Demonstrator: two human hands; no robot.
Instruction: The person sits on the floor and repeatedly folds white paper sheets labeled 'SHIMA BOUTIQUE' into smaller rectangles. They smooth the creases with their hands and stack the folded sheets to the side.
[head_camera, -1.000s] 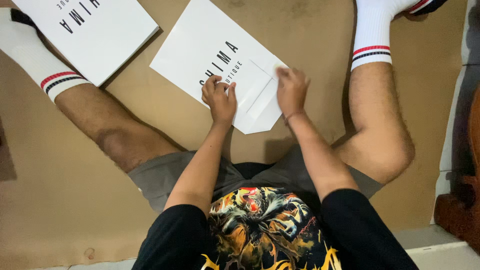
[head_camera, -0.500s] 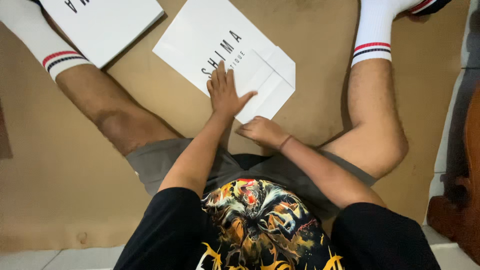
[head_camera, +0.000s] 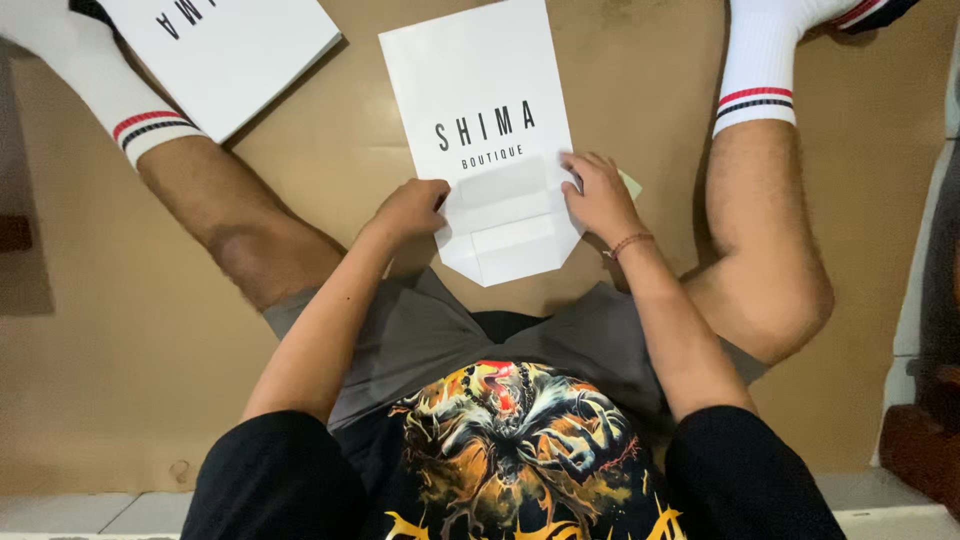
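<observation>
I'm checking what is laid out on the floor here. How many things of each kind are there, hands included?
Flat white paper bags with black lettering: 2, one under the hands, one at top left
Brown cardboard floor sheet: 1
Bare hands: 2, left hand, right hand
Total: 5

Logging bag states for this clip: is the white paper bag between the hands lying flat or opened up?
Flat. The white paper bag lies collapsed on the brown cardboard, bottom flaps folded over; left hand and right hand press its lower edges.

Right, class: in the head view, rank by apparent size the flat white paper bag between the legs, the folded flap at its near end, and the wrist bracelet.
1. flat white paper bag
2. folded flap
3. wrist bracelet, thin and smallest
</observation>
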